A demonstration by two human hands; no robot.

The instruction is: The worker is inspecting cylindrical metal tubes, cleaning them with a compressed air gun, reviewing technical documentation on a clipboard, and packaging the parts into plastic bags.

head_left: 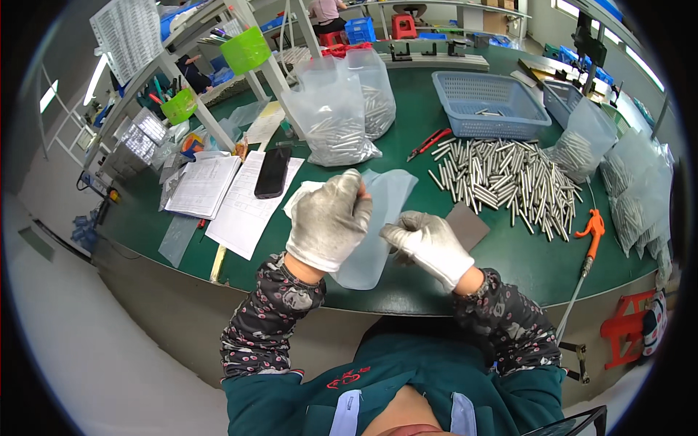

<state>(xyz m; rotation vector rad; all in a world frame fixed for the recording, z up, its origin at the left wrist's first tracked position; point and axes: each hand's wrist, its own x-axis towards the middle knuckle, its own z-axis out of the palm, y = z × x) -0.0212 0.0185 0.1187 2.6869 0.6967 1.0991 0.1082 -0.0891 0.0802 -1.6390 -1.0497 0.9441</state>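
My left hand (pixel 329 224), in a grey-stained white glove, is raised over the table with its fingers curled in. What they hold, if anything, is hidden behind the glove. To its right, my right hand (pixel 429 245), gloved too, has its fingertips pinched together; I cannot make out anything between them. A flat translucent plastic bag (pixel 372 254) lies beneath and between both hands. White cloth or paper (pixel 299 196) shows beside my left hand. Close to my right hand rests a brown-grey flat square plate (pixel 467 227). Beyond it spreads a heap of short shiny metal pins (pixel 509 182).
A blue plastic basket (pixel 494 125) with a few pins stands behind the heap. Filled bags (pixel 338 127) stand at the back; more filled bags (pixel 634 189) sit right. Red-handled pliers (pixel 429 144), an orange air gun (pixel 593 231), papers (pixel 251 218) and a black phone (pixel 273 173) lie around.
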